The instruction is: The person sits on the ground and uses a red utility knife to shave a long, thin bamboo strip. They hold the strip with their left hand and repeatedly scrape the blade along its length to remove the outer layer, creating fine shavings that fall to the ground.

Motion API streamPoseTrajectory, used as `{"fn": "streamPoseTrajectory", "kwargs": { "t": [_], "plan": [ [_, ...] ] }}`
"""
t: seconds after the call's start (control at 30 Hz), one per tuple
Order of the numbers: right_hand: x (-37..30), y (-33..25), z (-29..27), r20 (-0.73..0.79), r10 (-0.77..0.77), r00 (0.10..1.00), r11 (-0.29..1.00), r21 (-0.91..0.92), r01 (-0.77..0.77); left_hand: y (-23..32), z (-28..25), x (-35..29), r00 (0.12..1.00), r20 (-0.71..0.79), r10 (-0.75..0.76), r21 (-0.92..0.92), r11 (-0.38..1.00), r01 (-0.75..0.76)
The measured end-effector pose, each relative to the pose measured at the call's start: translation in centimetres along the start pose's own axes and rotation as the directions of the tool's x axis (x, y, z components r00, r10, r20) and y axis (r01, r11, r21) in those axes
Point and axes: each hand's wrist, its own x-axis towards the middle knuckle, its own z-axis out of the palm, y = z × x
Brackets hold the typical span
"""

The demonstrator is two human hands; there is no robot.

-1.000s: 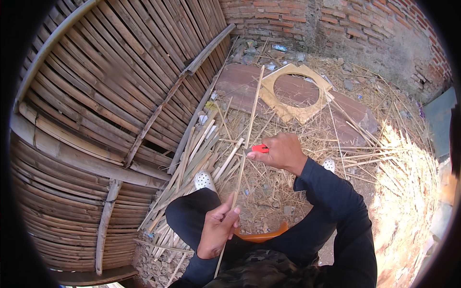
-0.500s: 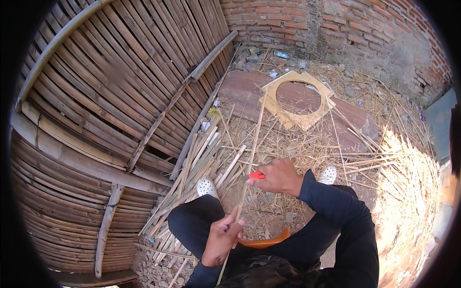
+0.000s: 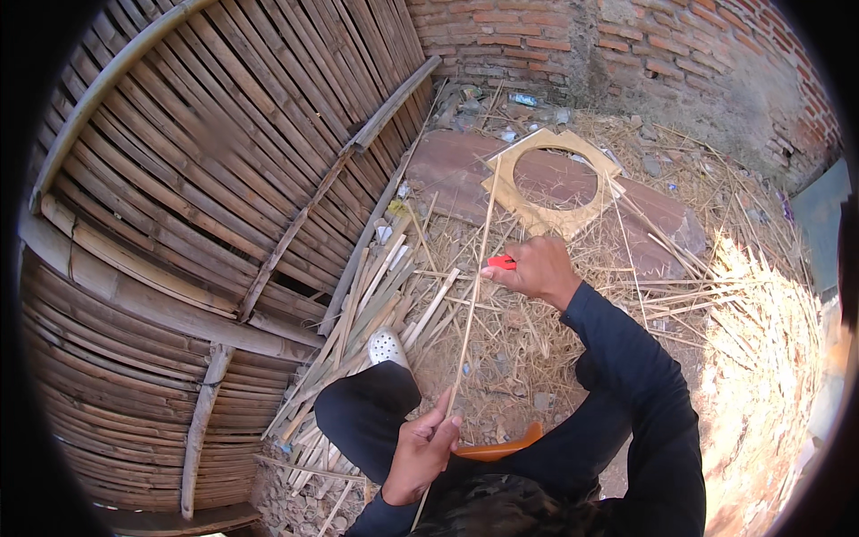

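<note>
A long, thin bamboo strip (image 3: 472, 315) slants from my lap up toward a yellowish board with a round hole (image 3: 510, 192). My left hand (image 3: 424, 450) is closed around its lower part, thumb on top. Farther along the strip, my right hand (image 3: 535, 271) grips a red-handled cutter (image 3: 502, 262), its thumb pressed against the strip. The cutter's blade cannot be made out. Shavings lie on the ground beneath both hands.
Split bamboo pieces (image 3: 360, 319) lie in a pile at left, beside a bamboo slat wall (image 3: 206, 161). A reddish-brown board (image 3: 447, 170) rests on the ground ahead, before a brick wall (image 3: 510, 45). An orange seat edge (image 3: 501, 447) shows between my legs.
My right hand and the cutter have moved away from me along the strip, up and slightly right. My left hand has shifted slightly right and down, still holding the strip.
</note>
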Motion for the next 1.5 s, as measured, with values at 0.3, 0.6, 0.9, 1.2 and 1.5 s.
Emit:
{"fn": "streamPoseTrajectory", "kwargs": {
  "t": [0.3, 0.6, 0.9, 1.2, 1.5],
  "plan": [
    [2.9, 10.0, -1.8, -0.152, 0.271, 0.950, 0.952, -0.104, -0.288, -2.3, 0.1, -2.7, 0.993, 0.114, 0.013, 0.130, 0.991, -0.028],
    [-0.5, 19.7, -0.2, 0.005, 0.659, 0.752, 0.752, 0.022, -0.659, -5.1, -1.2, -0.8, 0.994, 0.083, -0.066, 0.029, 0.998, 0.064],
    [-5.2, -1.1, -3.6, 0.131, -0.264, 0.956, 0.960, 0.134, 0.246, -0.7, 2.6, 3.6, 0.994, 0.083, 0.068, -0.194, 0.980, -0.051],
    [-3.5, 2.7, -1.6, 0.109, -0.177, 0.978, 0.982, 0.090, 0.168, 0.4, 6.0, 6.5, 0.994, -0.050, 0.093, 0.020, 0.996, -0.092],
    [0.7, 3.9, -3.2, -0.026, -0.082, 0.996, 0.995, 0.055, 0.084, 2.5, 5.1, 4.4, 0.994, -0.053, 0.097, 0.032, 0.995, -0.095]
  ]
}}
